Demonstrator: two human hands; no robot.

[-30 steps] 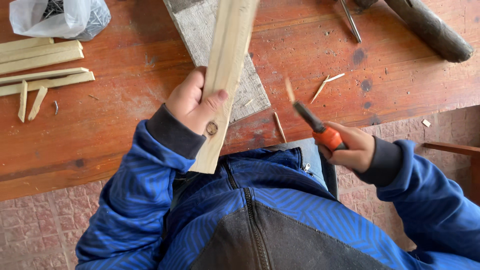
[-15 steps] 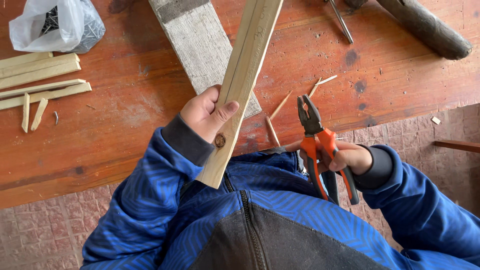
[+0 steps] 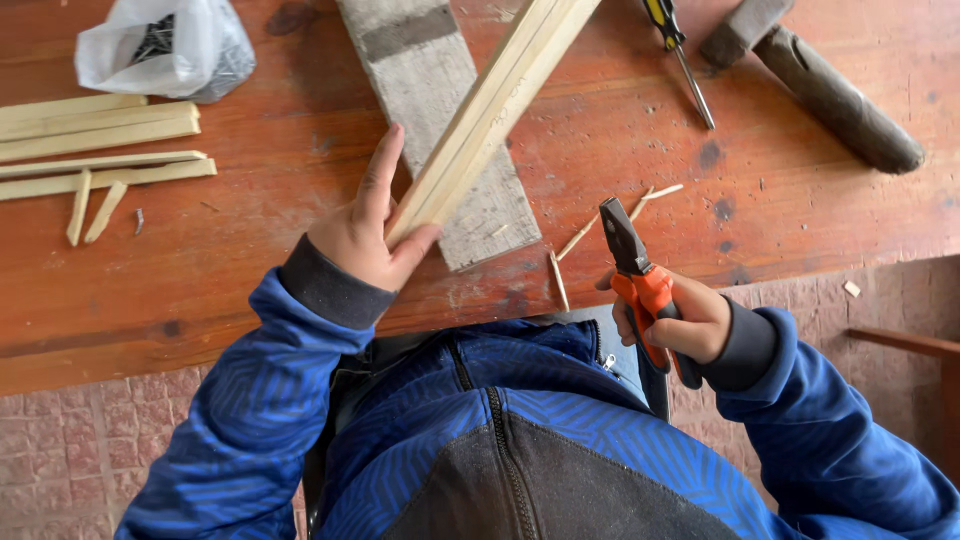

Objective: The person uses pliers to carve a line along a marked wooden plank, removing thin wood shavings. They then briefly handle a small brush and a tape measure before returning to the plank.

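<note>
The long pale wooden slat (image 3: 490, 110) lay on a diagonal: its near end was seated in my left hand (image 3: 365, 235), and its long axis ran up and to the right, out past the top edge of the view. The left hand was closed on that near end, thumb pressed against one face and fingers extended along the other. The slat crossed above the weathered grey plank (image 3: 435, 120); I could not tell whether the two touched.

The orange-handled pliers (image 3: 645, 290) were to the right of the slat's held end and clearly apart from it. My right hand (image 3: 680, 320) was wrapped firmly around the handles. The dark nose pointed up and slightly left, roughly parallel to the slat; I could not tell whether it gripped anything. The left hand was therefore the nearer to the slat, and the slat lay up and left of the pliers.

Thin wood splinters (image 3: 600, 225) lay on the red-brown wooden table (image 3: 250, 270) between the two hands. Further off lay a stack of pale wooden strips (image 3: 100, 140), a white plastic bag (image 3: 165, 45), a yellow-handled screwdriver (image 3: 680, 55) and a dark-handled hammer (image 3: 815, 75).
</note>
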